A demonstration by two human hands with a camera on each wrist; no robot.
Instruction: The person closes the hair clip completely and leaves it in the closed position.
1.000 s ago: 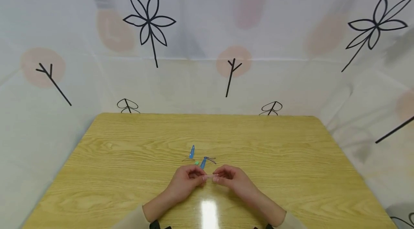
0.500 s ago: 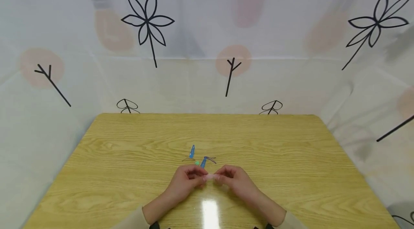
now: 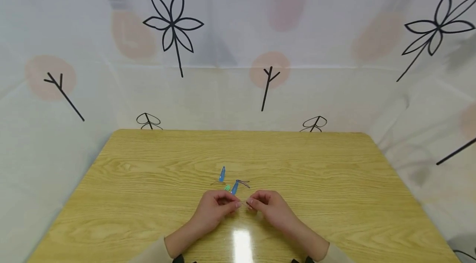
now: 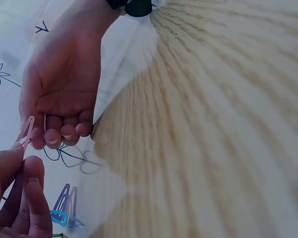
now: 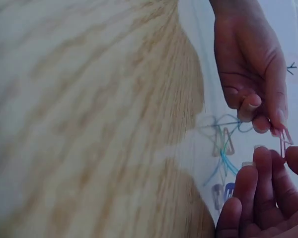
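Observation:
A small pink snap hair clip [image 3: 243,202] is held between the two hands, just above the table. My left hand [image 3: 217,209] pinches one end between thumb and fingertips. At the other end, my right hand [image 3: 274,210] pinches it with thumb and index finger. In the left wrist view the pink clip [image 4: 29,130] shows narrow legs in a slim V. The right wrist view has the same clip [image 5: 284,140] bridging both sets of fingertips. Just beyond the hands lie a blue hair clip [image 3: 234,188], another blue clip [image 3: 222,174] and a small green piece [image 3: 227,188].
The wood-grain table [image 3: 316,164] reaches back to a pale patterned cloth [image 3: 223,98] that hangs behind and at the sides. Thin dark strips [image 3: 243,182] extend beside the nearer blue clip.
The pink clip has turned between the fingers, from a broad pale face half a second ago to thin lines now. Both hands stay in nearly the same place. The table items have not moved.

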